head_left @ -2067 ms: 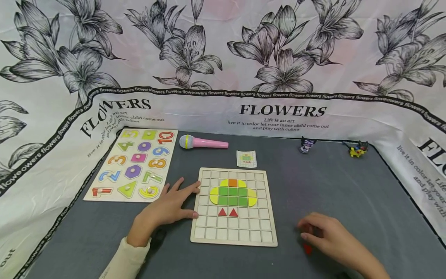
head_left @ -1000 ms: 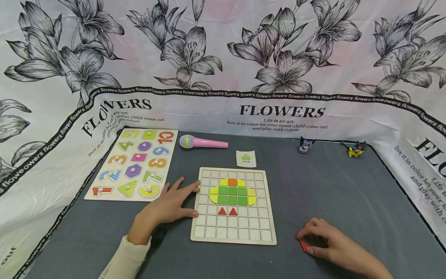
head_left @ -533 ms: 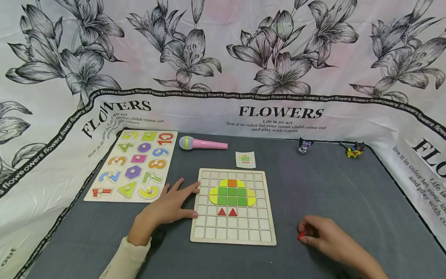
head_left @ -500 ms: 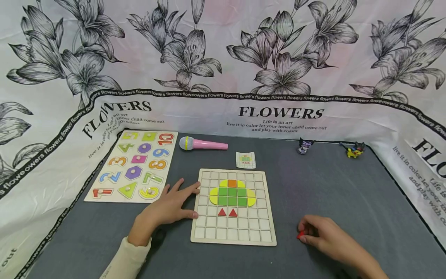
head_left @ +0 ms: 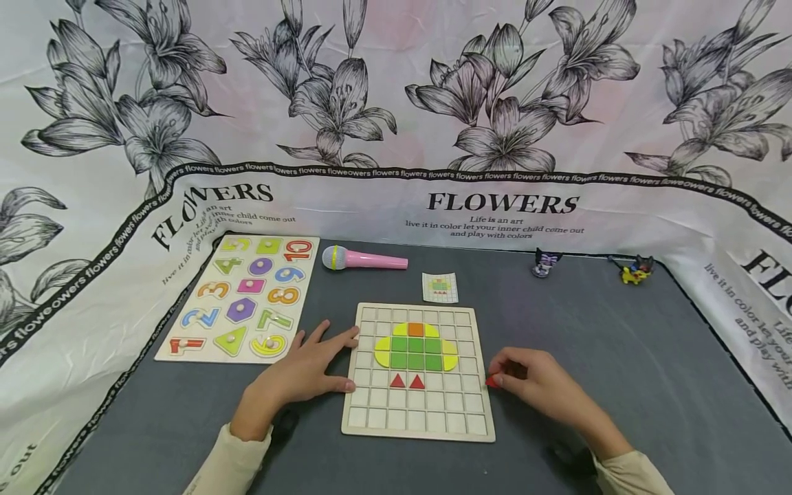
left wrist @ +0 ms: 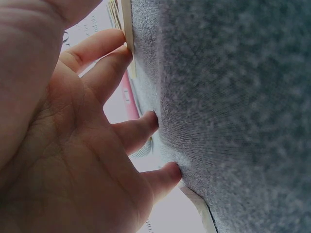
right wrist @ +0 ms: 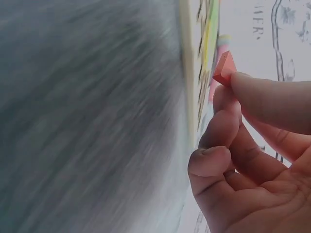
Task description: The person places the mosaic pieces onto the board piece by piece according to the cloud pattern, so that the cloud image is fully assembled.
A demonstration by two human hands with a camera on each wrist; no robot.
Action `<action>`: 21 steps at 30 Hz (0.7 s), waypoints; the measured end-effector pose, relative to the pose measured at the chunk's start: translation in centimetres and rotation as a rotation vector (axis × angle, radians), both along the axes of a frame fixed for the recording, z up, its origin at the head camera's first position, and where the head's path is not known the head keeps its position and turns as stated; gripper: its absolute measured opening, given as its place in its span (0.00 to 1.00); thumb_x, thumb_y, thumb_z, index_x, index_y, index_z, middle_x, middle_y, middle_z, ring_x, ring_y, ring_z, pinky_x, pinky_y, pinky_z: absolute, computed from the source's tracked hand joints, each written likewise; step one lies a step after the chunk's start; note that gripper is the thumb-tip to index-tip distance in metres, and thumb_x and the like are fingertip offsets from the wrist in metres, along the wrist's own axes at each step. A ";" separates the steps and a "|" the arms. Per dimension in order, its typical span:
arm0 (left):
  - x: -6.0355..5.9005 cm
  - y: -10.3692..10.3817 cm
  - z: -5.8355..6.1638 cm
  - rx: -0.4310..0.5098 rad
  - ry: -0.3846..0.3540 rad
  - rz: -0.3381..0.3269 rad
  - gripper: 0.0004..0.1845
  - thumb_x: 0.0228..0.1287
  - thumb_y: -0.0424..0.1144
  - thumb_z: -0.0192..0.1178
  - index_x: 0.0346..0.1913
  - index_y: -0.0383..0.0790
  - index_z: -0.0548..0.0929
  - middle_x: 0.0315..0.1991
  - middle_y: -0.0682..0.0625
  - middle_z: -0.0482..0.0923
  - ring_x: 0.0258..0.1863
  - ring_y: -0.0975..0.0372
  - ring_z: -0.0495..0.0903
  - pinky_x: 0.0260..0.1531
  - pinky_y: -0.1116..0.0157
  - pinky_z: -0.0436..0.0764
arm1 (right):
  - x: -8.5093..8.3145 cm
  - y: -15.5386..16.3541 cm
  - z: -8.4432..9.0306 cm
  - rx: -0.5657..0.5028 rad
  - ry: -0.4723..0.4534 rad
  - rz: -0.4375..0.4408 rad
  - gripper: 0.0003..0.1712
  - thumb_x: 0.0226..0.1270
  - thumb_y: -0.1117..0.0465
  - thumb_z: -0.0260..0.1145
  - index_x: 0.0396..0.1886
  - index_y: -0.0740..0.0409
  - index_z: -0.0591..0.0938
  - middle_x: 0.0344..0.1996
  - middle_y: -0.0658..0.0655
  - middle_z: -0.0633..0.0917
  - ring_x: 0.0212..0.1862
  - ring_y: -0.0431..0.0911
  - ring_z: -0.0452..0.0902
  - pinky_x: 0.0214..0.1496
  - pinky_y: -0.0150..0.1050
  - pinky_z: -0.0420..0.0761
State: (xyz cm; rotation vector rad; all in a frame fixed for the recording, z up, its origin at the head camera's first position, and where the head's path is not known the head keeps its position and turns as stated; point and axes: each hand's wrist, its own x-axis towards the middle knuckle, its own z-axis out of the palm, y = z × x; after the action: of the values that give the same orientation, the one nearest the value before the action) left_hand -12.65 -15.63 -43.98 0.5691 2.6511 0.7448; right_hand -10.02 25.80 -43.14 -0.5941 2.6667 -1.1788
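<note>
A wooden grid board lies mid-table, bearing green squares, yellow rounded pieces, an orange square and two red triangles. My left hand has its fingers spread, with thumb and index fingertip against the board's left edge; the left wrist view shows other fingertips on the grey cloth. At the board's right edge, my right hand pinches a red triangle piece between thumb and index finger. In the right wrist view the piece points up from the fingertips, the other fingers curled below.
A number puzzle board lies to the left. Behind the grid board are a small pattern card and a pink toy microphone. Two small figurines stand at the back right, one purple and one yellow.
My right hand has picked up the red triangle piece from the cloth and carried it left to the board's right edge. The left hand stays at the board's left edge.
</note>
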 end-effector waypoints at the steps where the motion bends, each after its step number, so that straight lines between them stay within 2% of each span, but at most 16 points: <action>1: 0.0 0.0 0.0 -0.001 0.000 0.000 0.51 0.65 0.53 0.77 0.86 0.47 0.63 0.73 0.53 0.77 0.85 0.39 0.43 0.77 0.31 0.36 | -0.2 -0.5 0.1 -0.004 0.001 0.002 0.06 0.74 0.67 0.72 0.38 0.52 0.86 0.31 0.45 0.83 0.33 0.39 0.76 0.34 0.35 0.78; 8: 0.0 0.1 0.1 0.005 0.007 -0.005 0.51 0.65 0.53 0.77 0.85 0.47 0.63 0.73 0.53 0.77 0.85 0.39 0.44 0.78 0.32 0.37 | -1.4 -3.8 0.2 -0.062 0.013 0.068 0.06 0.72 0.70 0.72 0.37 0.57 0.84 0.31 0.46 0.84 0.33 0.39 0.76 0.35 0.34 0.78; 21: 0.2 0.3 0.1 -0.002 0.012 -0.010 0.51 0.65 0.54 0.77 0.85 0.48 0.63 0.73 0.54 0.77 0.85 0.40 0.44 0.78 0.32 0.36 | -1.8 -7.1 -0.4 0.003 0.072 0.219 0.08 0.71 0.70 0.73 0.34 0.53 0.87 0.29 0.40 0.81 0.31 0.35 0.73 0.34 0.34 0.77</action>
State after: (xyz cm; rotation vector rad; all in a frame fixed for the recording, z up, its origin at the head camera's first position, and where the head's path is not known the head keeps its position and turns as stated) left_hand -12.45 -15.30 -43.86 0.5875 2.6582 0.7381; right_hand -11.84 18.69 -43.49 -0.9177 2.5780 -1.1118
